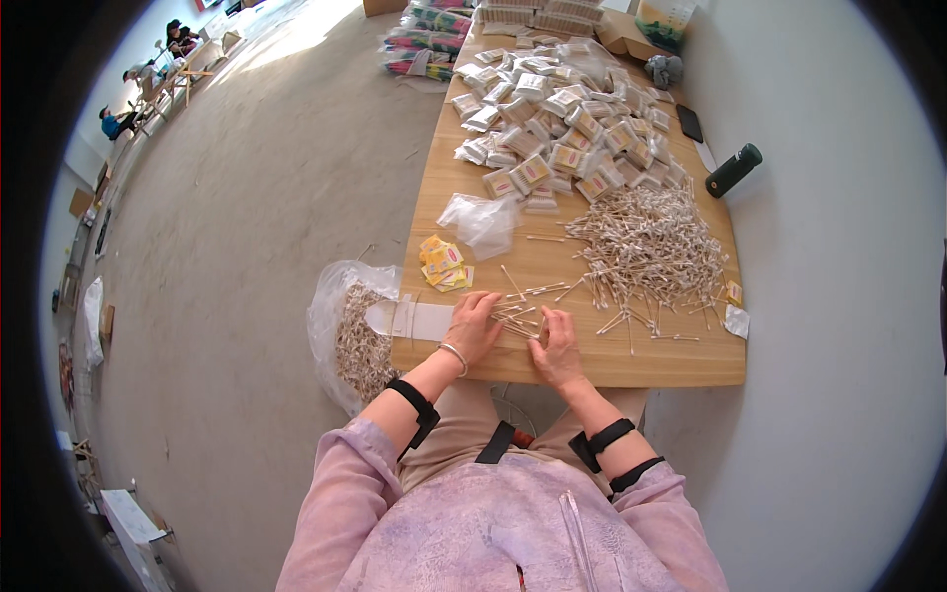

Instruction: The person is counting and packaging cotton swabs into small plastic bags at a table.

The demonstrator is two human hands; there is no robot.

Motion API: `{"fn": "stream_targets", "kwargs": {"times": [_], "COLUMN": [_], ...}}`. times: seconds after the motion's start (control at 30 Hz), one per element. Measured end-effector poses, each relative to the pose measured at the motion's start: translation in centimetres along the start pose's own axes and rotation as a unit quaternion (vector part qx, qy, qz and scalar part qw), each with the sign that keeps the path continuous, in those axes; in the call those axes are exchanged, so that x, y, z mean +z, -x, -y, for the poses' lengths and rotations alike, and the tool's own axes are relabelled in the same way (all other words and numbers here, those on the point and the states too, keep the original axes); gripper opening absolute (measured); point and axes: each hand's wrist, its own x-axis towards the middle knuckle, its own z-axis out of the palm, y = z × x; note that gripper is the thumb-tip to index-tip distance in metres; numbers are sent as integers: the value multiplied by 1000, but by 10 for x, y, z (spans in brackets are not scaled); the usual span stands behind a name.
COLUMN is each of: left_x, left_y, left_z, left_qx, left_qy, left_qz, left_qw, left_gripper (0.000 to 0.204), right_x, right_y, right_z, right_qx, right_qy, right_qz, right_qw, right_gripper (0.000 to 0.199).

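Two bare hands work at the center of the frame, over one small, loose bunch of cotton swabs [515, 318] lying between them; the sticks cross too much to count. The left hand [475, 326] reaches in from the lower left, palm down, fingers bent at the bunch's left side. The right hand [559, 347] comes from the lower right, its fingers curled and thumb toward the left, at the right side. The gap between the hands is narrow; whether either has pinched the swabs firmly, I cannot tell.

One pale bracelet [455, 357] circles the left wrist. Below the hands spreads the light, smooth wood-grain table [641, 367]. Left of the left hand lies one flat white strip [424, 321], with one small pile of glossy yellow cards [444, 264] above it and one sheaf of thin, crinkled plastic bags [481, 222] higher still.

Right of center is one bristling mound of loose swabs [651, 247]. Upper center holds a heap of dozens of clear-wrapped packets [572, 118]. At the upper right are one black phone [689, 122] and one dark green cylindrical bottle [734, 171]. Left of center, beside the table, sits one filmy plastic sack [326, 321] full of swabs.
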Motion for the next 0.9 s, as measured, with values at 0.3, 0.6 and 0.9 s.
{"fn": "stream_targets", "kwargs": {"times": [0.3, 0.6, 0.9], "left_x": [-7, 2, 14], "left_y": [7, -6, -7], "left_z": [6, 5, 4], "left_qx": [31, 14, 7], "left_qy": [-5, -8, 3], "left_qz": [1, -14, -25], "left_qw": [999, 1000, 1000], "left_gripper": [31, 12, 11], "right_x": [-5, -18, -7], "right_y": [-2, -3, -8], "right_z": [5, -1, 6], "right_qx": [38, 13, -42], "right_qy": [-29, 3, 46], "right_qz": [29, 18, 51], "right_qw": [998, 1000, 997], "right_gripper": [48, 27, 23]}}
